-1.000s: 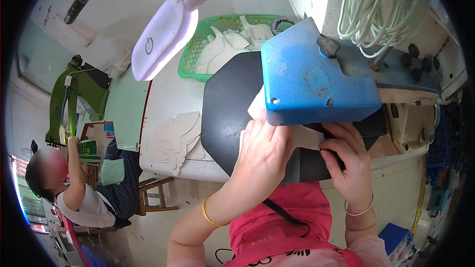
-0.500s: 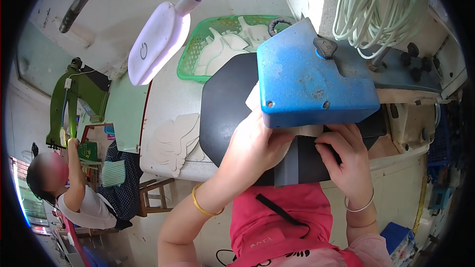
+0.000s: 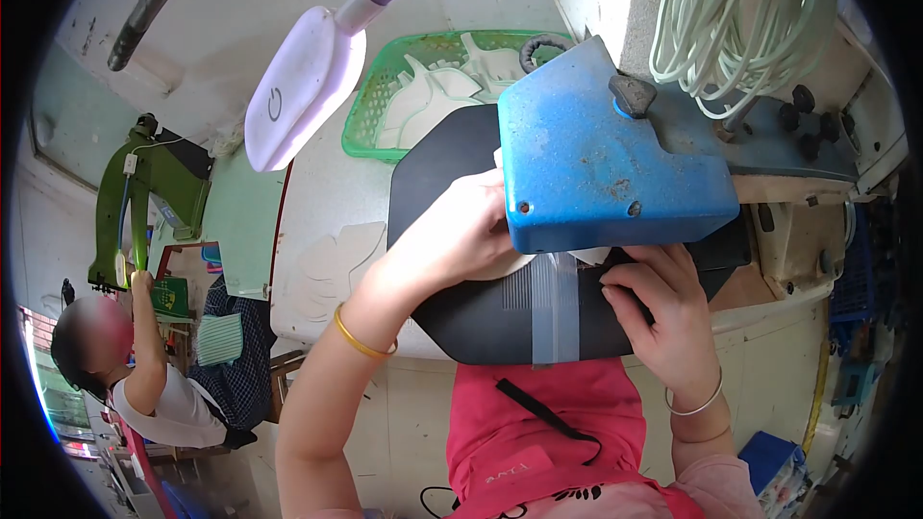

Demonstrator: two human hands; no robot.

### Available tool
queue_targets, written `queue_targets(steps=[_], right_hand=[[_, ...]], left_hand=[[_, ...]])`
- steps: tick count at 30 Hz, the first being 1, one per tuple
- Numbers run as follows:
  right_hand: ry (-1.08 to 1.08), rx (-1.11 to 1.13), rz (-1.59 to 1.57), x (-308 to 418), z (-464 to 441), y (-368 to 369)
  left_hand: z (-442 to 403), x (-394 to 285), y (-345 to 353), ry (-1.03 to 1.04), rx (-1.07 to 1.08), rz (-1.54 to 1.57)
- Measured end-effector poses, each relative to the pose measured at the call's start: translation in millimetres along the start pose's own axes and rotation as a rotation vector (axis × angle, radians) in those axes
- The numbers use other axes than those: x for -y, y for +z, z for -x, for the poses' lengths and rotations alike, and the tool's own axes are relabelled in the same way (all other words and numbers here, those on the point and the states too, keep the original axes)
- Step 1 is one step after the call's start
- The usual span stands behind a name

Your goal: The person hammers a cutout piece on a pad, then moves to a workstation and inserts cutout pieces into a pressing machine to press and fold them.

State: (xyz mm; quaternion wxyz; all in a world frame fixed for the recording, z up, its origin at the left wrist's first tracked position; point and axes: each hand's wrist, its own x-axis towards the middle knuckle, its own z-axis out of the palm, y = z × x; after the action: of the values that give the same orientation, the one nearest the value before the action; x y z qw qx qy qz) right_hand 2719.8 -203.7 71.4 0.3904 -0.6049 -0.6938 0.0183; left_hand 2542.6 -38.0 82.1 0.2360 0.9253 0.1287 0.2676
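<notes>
A blue machine head [image 3: 606, 154] stands over a black board [image 3: 461, 317] with a translucent strip [image 3: 556, 322] running down it. Part of a white flat piece [image 3: 588, 255] shows under the head's lower edge. My left hand [image 3: 461, 231], with a gold bangle at the wrist, is closed on this piece at the head's left side; the fingertips are hidden behind the head. My right hand [image 3: 663, 303] has bent fingers at the lower right edge of the head, thumb and forefinger close together. What they grip, if anything, is not visible.
A green basket [image 3: 361, 130] of white cut pieces stands behind the board. More flat pieces [image 3: 336, 264] lie on the table at left. A purple lamp [image 3: 308, 86] hangs upper left; a cord bundle [image 3: 740, 29] hangs upper right. Another person [image 3: 173, 394] sits at a green machine [image 3: 178, 183].
My left hand has moved left and slightly up, its forearm swinging left. The white piece has shifted, baring more of the strip and ribbed lines. My right hand has barely moved.
</notes>
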Motion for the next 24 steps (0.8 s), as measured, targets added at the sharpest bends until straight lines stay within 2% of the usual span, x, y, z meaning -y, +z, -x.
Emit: queue_targets(steps=[5,9,17,21,24], right_hand=[[-0.006,0.037,-0.007,1.5,-1.1,0.5],[-0.026,0.056,0.009,3.7,-2.1,1.3],[-0.031,0.092,0.013,4.7,-4.4,2.2],[-0.038,0.095,-0.015,3.2,-3.7,0.4],[-0.023,0.121,-0.066,2.4,0.0,-4.1]], left_hand=[[-8.3,1.7,-16.8,0.062,0.038,0.079],[-17.3,7.5,-22.5,0.021,0.103,0.143],[-31.7,18.8,-32.1,0.049,0.148,0.098],[-39.3,24.2,-36.0,0.018,0.173,0.056],[-46.8,30.4,-40.4,-0.098,0.254,0.082]])
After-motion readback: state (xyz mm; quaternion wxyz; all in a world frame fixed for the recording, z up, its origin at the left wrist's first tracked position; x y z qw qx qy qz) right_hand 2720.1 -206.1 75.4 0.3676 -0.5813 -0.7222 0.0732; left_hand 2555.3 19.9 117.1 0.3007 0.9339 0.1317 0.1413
